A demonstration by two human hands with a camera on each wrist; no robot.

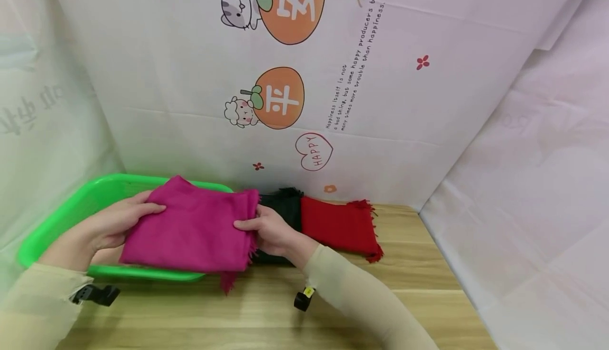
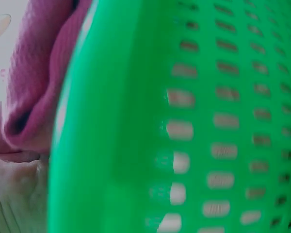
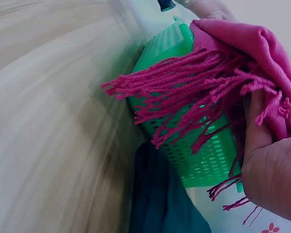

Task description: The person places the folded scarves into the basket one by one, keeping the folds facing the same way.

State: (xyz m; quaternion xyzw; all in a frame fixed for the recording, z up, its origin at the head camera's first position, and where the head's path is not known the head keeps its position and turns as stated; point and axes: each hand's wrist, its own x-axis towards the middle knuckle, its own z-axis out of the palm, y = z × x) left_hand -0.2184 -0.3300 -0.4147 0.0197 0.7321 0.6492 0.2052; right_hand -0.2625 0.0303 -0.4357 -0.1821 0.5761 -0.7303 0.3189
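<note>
1. I see my left hand (image 1: 114, 223) gripping the left edge of the folded pink scarf (image 1: 192, 231), fingers curled over the top of the cloth.
2. My right hand (image 1: 268, 231) pinches the scarf's right edge, thumb on top; the right wrist view shows the fringe (image 3: 184, 92) hanging loose beside that hand.
3. The scarf is held flat between both hands, over the near right part of the green basket (image 1: 57, 218), its fringe dropping past the basket's front rim toward the table (image 1: 266, 318).
4. The left wrist view is filled by the perforated basket wall (image 2: 208, 126), with a fold of pink cloth at the left.
5. A dark scarf (image 1: 283, 207) lies on the table just behind my right hand, partly hidden by it.
6. A red scarf (image 1: 340, 226) lies touching the dark one on its right, against the printed backdrop (image 1: 333, 75).
</note>
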